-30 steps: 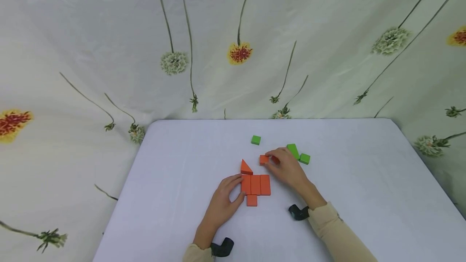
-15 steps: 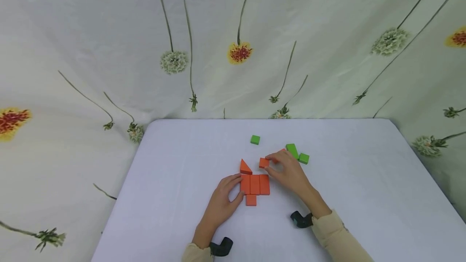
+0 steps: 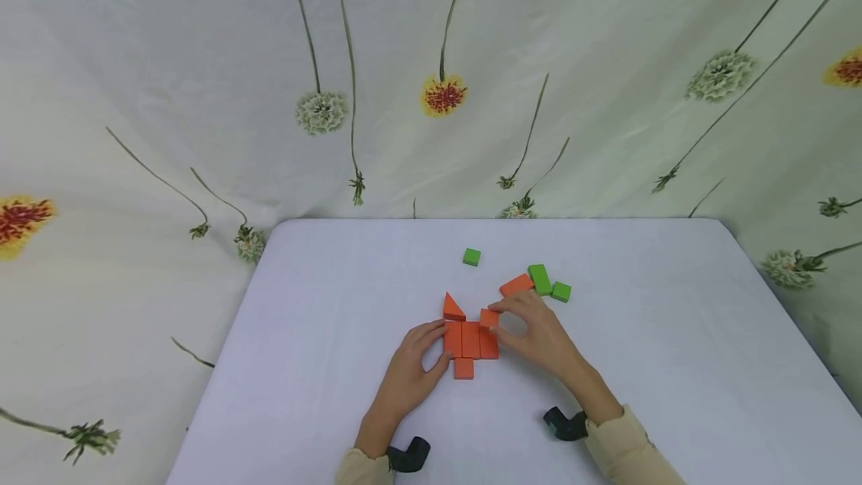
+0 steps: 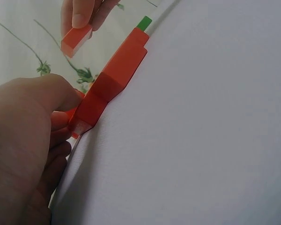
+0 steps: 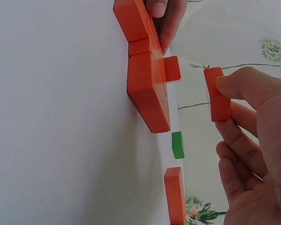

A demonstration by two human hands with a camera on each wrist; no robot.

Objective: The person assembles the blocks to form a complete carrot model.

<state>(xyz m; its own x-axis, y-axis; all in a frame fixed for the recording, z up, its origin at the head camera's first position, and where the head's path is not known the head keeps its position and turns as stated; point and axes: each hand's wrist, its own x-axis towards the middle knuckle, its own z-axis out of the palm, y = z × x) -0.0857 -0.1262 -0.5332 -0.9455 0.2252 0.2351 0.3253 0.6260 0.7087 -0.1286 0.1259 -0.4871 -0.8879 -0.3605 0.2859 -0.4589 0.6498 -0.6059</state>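
Note:
Three orange rectangular blocks [image 3: 471, 340] lie side by side on the white table, with a small orange block [image 3: 464, 369] against their near side. An orange triangular block [image 3: 453, 307] is at their far left corner. My left hand [image 3: 408, 373] holds the leftmost rectangular block, thumb at its near end and fingers by its far end. In my right hand [image 3: 539, 331] I pinch a small orange block [image 5: 218, 93] between thumb and fingers. The wrist views show it raised off the table; in the head view it overlaps the rightmost block's far end.
Beyond my right hand lies another orange block [image 3: 516, 285], touching or close to a green rectangular block [image 3: 540, 279]. A green cube [image 3: 561, 291] is to its right. Another green block [image 3: 472, 257] lies farther back. Behind the table hangs a flowered cloth [image 3: 390, 156].
My right hand has brought the small orange block nearer to me, to the rectangular blocks' far edge, uncovering the orange block behind it. My left hand has stayed in place.

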